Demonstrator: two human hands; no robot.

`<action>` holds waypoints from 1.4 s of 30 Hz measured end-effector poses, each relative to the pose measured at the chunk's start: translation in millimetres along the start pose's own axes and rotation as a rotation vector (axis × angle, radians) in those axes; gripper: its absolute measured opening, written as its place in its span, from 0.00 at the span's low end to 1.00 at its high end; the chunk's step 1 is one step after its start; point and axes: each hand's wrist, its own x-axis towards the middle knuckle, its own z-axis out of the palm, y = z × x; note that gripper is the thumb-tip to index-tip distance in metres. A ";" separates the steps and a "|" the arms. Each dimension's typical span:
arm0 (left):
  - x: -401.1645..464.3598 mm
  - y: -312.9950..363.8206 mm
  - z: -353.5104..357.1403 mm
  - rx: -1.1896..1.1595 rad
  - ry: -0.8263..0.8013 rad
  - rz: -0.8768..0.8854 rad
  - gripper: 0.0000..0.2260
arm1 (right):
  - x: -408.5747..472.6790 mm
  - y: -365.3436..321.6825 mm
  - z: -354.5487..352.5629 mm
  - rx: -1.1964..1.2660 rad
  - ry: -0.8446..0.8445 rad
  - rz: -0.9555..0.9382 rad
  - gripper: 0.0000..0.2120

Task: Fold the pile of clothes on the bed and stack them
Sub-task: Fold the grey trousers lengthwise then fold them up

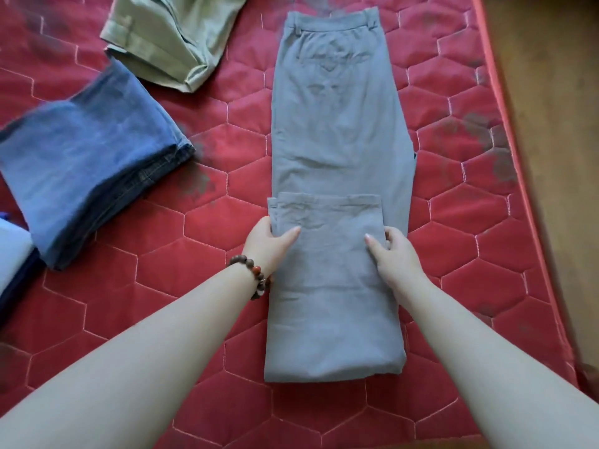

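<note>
Grey trousers (337,131) lie lengthwise on the red quilted bed (201,241), waistband at the far end, legs laid one on the other. Their leg ends are folded up over the lower half, with the hems across the middle. My left hand (270,243), with a bead bracelet on the wrist, grips the left edge of this folded part, thumb on top and fingers under. My right hand (393,254) grips the right edge the same way.
Folded blue jeans (87,160) lie at the left, and a folded olive-green garment (168,37) at the far left. A white and a dark item (13,264) poke in at the left edge. The bed's right edge (505,92) borders a wooden floor.
</note>
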 end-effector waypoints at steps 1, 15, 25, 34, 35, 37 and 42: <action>1.0 5.5 2.9 0.011 0.007 0.001 0.16 | 1.1 -5.1 1.1 -0.033 0.009 -0.046 0.09; 75.6 90.6 -12.6 0.064 0.158 0.171 0.24 | 96.0 -74.2 -25.7 -0.037 0.124 -0.153 0.12; 101.8 86.6 -3.7 0.187 0.136 0.092 0.10 | 112.0 -69.0 -19.5 0.126 -0.004 -0.167 0.15; 110.2 78.7 -5.0 -0.048 0.158 0.053 0.06 | 127.6 -75.6 -13.3 0.135 0.000 -0.008 0.13; 110.1 81.4 -5.8 -0.043 0.096 0.047 0.11 | 130.7 -74.9 -13.4 0.047 -0.007 -0.001 0.16; 110.4 87.2 -6.4 -0.026 -0.006 0.003 0.16 | 134.0 -78.0 -14.7 -0.027 -0.019 -0.020 0.20; 113.6 119.0 -14.1 -0.218 0.052 0.112 0.13 | 137.3 -111.7 -28.6 0.071 0.079 -0.279 0.21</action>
